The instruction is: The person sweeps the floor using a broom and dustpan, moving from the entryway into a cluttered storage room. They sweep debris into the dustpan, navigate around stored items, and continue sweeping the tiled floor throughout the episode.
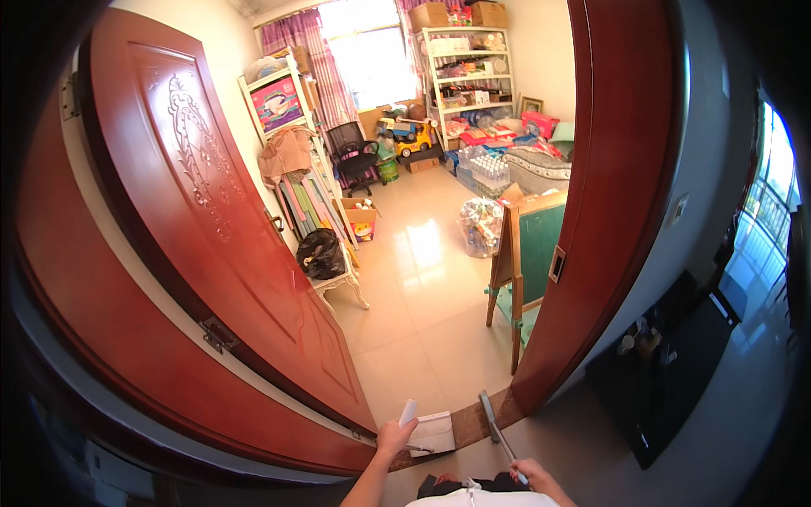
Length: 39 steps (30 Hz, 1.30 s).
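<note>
My left hand point(394, 437) is closed around a white handle, whose end sticks up above the fingers. Right beside that hand, a white dustpan point(433, 432) rests at the doorway's brown stone threshold point(467, 426). My right hand point(536, 475) grips the stick of a broom point(508, 446) low on the right. The broom's narrow grey head point(488, 413) lies across the threshold, to the right of the dustpan and apart from it. Any dirt on the floor is too small to make out.
A reddish wooden door point(247, 253) stands swung inward on the left; its frame point(624, 190) rises on the right. Inside are a chalkboard easel point(538, 253), a bag of bottles point(480, 229) and a white side table point(345, 282). A dark low table point(665, 374) stands outside, right.
</note>
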### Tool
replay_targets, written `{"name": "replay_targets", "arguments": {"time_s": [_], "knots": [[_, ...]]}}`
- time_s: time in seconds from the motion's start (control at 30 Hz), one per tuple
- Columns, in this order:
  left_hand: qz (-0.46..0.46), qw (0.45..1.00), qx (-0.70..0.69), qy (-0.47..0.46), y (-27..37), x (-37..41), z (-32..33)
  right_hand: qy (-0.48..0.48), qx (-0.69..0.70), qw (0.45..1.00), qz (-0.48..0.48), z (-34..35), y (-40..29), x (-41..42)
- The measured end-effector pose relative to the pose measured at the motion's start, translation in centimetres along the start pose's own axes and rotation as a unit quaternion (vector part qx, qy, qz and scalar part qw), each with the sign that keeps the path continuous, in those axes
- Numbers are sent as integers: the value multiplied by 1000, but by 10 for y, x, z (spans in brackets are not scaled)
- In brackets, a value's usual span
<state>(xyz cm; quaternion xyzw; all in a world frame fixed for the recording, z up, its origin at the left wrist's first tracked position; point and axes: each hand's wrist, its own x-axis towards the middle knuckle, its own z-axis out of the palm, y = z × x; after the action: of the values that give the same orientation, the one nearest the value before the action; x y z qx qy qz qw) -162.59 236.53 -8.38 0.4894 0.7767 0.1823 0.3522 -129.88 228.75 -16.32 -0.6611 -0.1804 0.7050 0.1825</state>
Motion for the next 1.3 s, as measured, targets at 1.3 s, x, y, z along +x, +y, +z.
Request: {"name": "replay_targets", "arguments": {"time_s": [1.3], "knots": [[-204,677,-675,-212,169,34,202,-388,313,866,-51,-27,-89,-94]]}}
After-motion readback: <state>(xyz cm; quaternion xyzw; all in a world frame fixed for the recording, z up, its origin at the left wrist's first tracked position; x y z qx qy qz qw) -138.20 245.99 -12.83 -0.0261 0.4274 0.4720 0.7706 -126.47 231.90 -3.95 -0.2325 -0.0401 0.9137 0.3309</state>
